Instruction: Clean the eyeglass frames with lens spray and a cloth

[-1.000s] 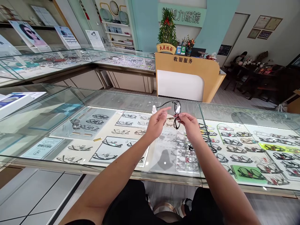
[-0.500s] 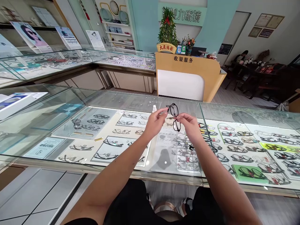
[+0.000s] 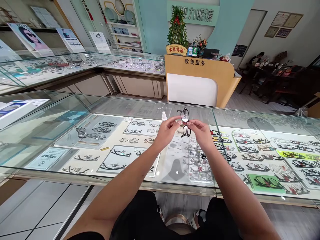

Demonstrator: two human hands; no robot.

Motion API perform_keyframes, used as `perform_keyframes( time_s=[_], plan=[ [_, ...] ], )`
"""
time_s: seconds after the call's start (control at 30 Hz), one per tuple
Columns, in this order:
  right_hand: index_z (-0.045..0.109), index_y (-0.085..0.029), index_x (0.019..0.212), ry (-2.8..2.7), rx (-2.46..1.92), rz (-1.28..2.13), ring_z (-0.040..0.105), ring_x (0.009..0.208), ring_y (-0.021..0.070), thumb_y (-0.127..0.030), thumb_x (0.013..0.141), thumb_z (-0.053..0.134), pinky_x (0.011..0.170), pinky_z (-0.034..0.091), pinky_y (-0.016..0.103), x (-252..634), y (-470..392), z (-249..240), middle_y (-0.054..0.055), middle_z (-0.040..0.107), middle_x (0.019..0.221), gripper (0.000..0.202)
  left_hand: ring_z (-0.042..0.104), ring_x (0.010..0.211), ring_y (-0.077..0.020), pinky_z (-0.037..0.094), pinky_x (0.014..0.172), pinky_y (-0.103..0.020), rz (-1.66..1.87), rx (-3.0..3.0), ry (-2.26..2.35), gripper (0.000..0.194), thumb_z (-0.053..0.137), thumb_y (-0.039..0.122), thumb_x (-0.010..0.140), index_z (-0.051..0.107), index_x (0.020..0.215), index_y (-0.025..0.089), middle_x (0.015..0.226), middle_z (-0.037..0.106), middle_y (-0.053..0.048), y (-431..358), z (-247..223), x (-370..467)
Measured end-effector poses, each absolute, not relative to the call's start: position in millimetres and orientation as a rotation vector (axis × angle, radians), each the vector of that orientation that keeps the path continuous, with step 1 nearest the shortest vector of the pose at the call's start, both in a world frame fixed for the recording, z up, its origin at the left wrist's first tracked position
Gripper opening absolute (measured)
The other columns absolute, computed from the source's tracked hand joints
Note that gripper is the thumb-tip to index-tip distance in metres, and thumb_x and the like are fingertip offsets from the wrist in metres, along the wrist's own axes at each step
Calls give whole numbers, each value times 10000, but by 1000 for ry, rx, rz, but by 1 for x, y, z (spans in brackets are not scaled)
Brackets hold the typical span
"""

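A pair of black-framed eyeglasses [image 3: 185,115] is held up over the glass display case, its two lenses one above the other. My right hand [image 3: 200,131] pinches the frame near the bridge from the right. From the left, my left hand [image 3: 168,131] has its fingers closed at the frame's near side, by a temple; its exact grip is partly hidden. Just behind my left hand stands a small white bottle [image 3: 164,115]. Under the glass lie rows of eyeglasses, such as a dark pair [image 3: 267,182] on a green card.
The glass display case [image 3: 175,186] spans the width before me. A white box [image 3: 17,113] sits at its left end. Beyond are a wooden cashier counter [image 3: 200,65] with a potted plant [image 3: 177,28], and another glass case [image 3: 100,56] at the back left.
The eyeglasses have turned so that both lenses face me more squarely, and they have shifted slightly left. Both hands keep their places with small finger movements.
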State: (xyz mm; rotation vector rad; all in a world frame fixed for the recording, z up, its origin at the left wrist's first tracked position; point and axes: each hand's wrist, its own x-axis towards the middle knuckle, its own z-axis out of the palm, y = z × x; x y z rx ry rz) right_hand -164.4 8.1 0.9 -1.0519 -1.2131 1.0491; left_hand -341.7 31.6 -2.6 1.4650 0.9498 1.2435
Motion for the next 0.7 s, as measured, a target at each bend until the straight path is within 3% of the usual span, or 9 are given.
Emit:
perform_keyframes(
  time_s=[0.13,0.3,0.47,0.7],
  plan=[
    [779,-240,832,-1234,-1080,948,690,850,227,-551,786,818,835,545,380,-167,8,-3,38,782,851,317,286,604,-113,254,593,-283,1331,1538,980,279,801,482,879,745,880,209,650,280,61,21,-3,-337],
    [781,-239,900,-1320,-1156,743,720,906,244,-447,872,764,895,549,414,-170,2,-5,62,812,967,211,266,593,-115,240,595,-292,1282,1500,997,337,840,540,839,800,879,207,605,267,65,18,-4,-333],
    [755,-241,984,-1328,-1218,612,734,942,255,-453,875,790,907,553,423,-174,-1,-8,74,813,1002,241,288,605,-113,252,589,-291,1247,1380,1011,359,872,541,802,805,856,193,598,329,55,21,-3,-332],
    [719,-259,962,-1381,-1273,459,723,917,256,-391,903,735,924,535,431,-176,-1,-15,54,800,968,146,339,602,-99,271,562,-282,1197,1255,1014,392,890,555,769,801,837,180,671,540,16,19,-5,-327]
  ],
)
